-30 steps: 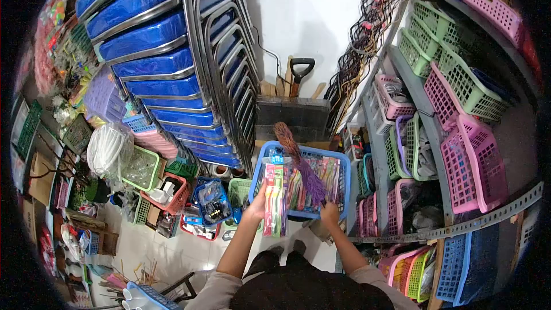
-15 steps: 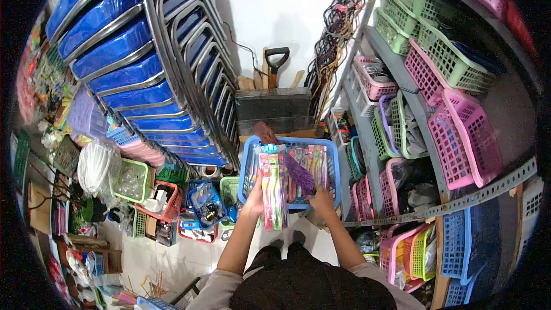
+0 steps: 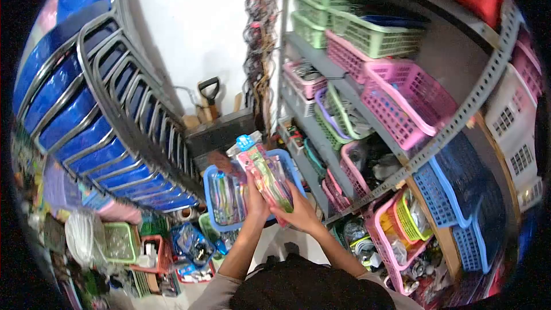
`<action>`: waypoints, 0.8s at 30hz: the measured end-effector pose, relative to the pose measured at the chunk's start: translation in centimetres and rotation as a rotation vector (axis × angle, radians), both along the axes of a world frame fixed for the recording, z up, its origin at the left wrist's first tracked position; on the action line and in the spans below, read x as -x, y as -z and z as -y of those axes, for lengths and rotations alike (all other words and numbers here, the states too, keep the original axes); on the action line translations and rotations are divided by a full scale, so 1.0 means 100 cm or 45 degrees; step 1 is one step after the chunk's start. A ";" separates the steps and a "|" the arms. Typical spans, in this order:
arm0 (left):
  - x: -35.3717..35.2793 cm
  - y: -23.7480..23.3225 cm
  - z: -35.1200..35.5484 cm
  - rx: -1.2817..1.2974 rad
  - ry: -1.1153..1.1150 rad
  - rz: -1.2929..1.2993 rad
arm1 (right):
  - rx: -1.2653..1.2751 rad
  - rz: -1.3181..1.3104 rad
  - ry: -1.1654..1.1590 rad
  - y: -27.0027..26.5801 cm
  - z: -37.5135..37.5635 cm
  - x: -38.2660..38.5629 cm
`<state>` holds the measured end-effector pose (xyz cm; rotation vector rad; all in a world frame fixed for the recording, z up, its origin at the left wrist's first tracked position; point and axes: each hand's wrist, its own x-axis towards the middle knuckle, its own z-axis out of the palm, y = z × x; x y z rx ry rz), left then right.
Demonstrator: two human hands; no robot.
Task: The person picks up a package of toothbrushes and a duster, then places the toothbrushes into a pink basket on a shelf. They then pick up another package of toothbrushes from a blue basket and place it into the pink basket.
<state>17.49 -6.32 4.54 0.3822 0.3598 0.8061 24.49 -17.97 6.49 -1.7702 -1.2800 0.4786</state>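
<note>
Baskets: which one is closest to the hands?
The blue basket of toothbrushes, just beyond the toothbrush pack held by the left hand and right hand; other blue baskets sit on the shelving.

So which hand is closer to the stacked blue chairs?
Left. The left hand grips the toothbrush packs on the side facing the blue chairs; the right hand grips their far side.
</note>
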 end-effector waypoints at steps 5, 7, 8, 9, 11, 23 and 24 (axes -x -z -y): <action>-0.047 -0.006 0.015 -0.154 0.223 0.171 | 0.095 0.249 0.358 -0.042 0.039 -0.010; -0.063 -0.029 0.037 -0.251 0.111 0.036 | 0.040 0.335 0.443 -0.053 0.056 -0.019; -0.069 -0.035 0.043 -0.259 0.204 0.041 | 0.017 0.327 0.494 -0.057 0.065 -0.024; -0.075 -0.043 0.051 -0.273 0.245 0.054 | 0.007 0.334 0.538 -0.059 0.073 -0.030; -0.088 -0.060 0.065 -0.431 0.362 0.057 | -0.003 0.346 0.670 -0.060 0.087 -0.042; -0.246 -0.135 0.074 -1.651 0.424 0.252 | -0.493 0.333 0.995 -0.148 0.164 -0.120; -0.257 -0.141 0.075 -1.857 0.281 0.098 | -0.486 0.324 1.026 -0.150 0.167 -0.126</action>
